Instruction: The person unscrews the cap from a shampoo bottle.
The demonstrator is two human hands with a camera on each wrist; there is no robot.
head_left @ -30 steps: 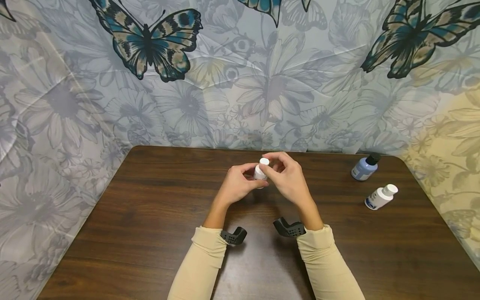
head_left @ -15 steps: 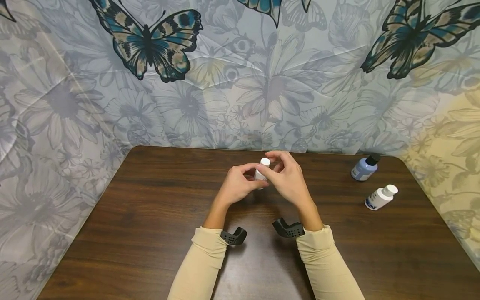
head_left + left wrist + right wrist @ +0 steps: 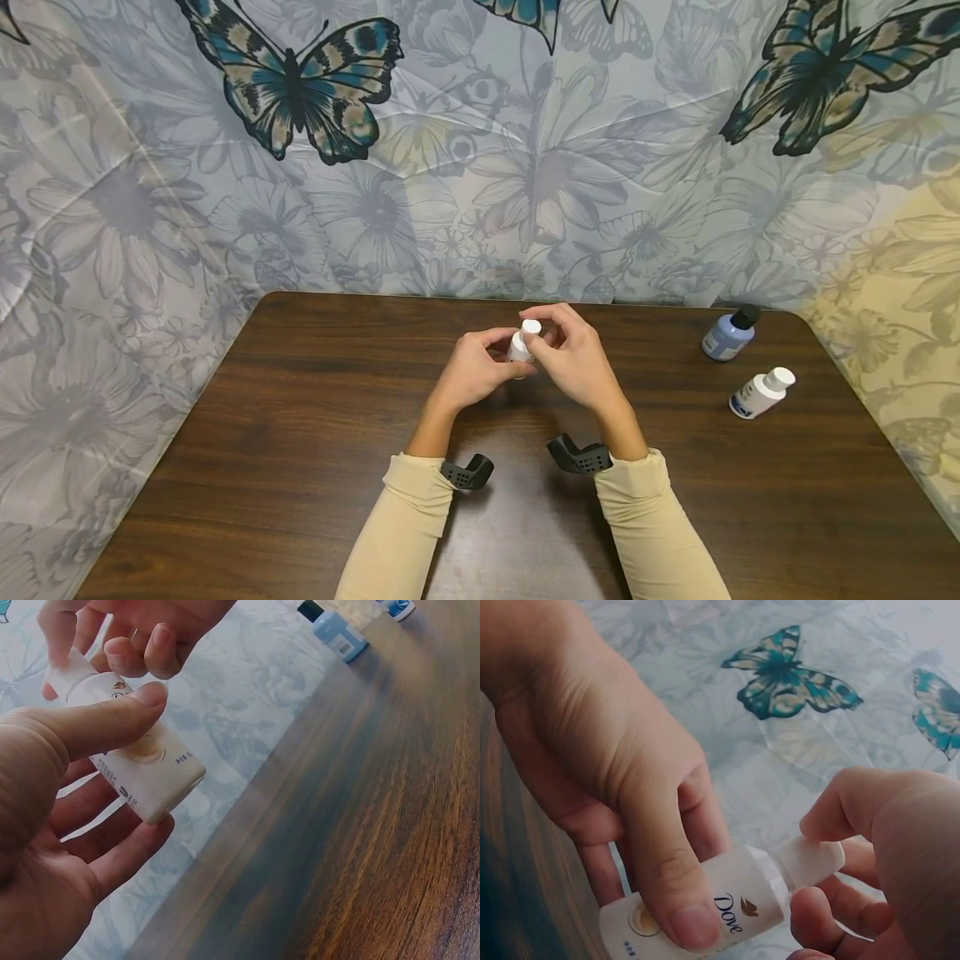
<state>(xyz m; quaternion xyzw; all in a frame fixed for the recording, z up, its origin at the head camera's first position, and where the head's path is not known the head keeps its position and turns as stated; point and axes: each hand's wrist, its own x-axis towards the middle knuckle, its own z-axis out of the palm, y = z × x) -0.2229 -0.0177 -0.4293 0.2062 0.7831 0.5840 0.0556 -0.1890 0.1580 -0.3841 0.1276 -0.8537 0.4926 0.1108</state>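
Arms extended forward, angled inward. Left hand grips, thumb set opposite curled fingers. Right hand just beside it, pinching between thumb and bent fingers.

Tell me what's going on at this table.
A person's left hand grips a white Dove bottle round its body, while the right hand has its fingers on the white cap. The cap sits on the bottle's neck at this moment. Toward the right side of the table, a blue bottle with a black lid and a second white bottle stand apart from the hands.
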